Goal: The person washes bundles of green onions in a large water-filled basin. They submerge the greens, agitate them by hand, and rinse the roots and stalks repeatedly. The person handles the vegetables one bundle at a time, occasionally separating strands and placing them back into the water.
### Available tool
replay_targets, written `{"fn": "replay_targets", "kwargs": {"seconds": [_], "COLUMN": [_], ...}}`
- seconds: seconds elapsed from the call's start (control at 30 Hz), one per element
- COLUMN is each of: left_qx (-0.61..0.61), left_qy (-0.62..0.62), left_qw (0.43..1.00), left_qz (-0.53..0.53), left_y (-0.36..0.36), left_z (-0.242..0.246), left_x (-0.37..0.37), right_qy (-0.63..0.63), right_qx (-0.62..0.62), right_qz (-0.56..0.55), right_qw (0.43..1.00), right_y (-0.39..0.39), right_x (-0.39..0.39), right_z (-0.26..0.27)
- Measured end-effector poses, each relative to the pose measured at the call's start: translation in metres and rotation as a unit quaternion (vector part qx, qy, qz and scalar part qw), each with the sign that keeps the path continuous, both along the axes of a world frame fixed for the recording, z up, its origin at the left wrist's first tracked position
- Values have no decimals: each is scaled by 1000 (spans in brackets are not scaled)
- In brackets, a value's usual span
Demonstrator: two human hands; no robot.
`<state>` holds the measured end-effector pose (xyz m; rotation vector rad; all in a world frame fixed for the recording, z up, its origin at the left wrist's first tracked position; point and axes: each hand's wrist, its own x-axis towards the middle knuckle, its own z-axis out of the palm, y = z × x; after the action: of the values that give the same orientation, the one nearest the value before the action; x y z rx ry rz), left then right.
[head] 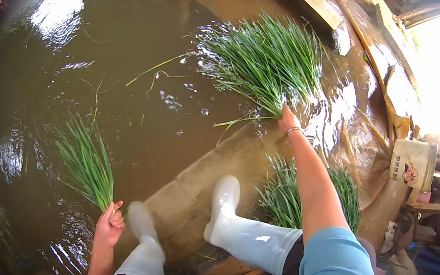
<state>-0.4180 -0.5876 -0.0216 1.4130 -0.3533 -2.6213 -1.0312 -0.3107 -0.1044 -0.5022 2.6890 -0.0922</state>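
My left hand (111,224), at the lower left, is closed around the base of a small bunch of green leafy stalks (89,163), whose tips spread over muddy water. My right hand (290,121), with a bracelet at its wrist, reaches out to the root end of a large heap of the same greens (265,57) lying in the water. Its fingertips are partly hidden among the stalks, so whether it grips any cannot be told. Beneath my right forearm lies another pile of greens (285,193).
White rubber boots (251,236) on my feet stand at a submerged concrete ledge (190,181). A plastic bucket (412,162) bearing print is at the right, near a wooden frame (437,207). Wet sheeting (360,140) and wooden planks (316,4) line the pool's far right edge.
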Motion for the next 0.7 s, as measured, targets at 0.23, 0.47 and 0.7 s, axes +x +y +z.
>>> {"fn": "replay_targets", "kwargs": {"seconds": [0.23,0.47,0.7], "left_qx": [3,-122,-239], "left_qy": [253,448,370], "left_qw": [955,861,865], "left_qz": [157,209,241], "left_y": [-35,-85,-63], "left_z": [71,171,167], "left_x": [-27,-39,-29], "right_qy": [-153,-20,254], "right_qx": [127,83,-124], "right_qz": [252,297,219], "right_qw": [947,951,934], "right_y": [-55,-152,-188], "right_x": [-15,37,174], "right_z": [113,352,372]}}
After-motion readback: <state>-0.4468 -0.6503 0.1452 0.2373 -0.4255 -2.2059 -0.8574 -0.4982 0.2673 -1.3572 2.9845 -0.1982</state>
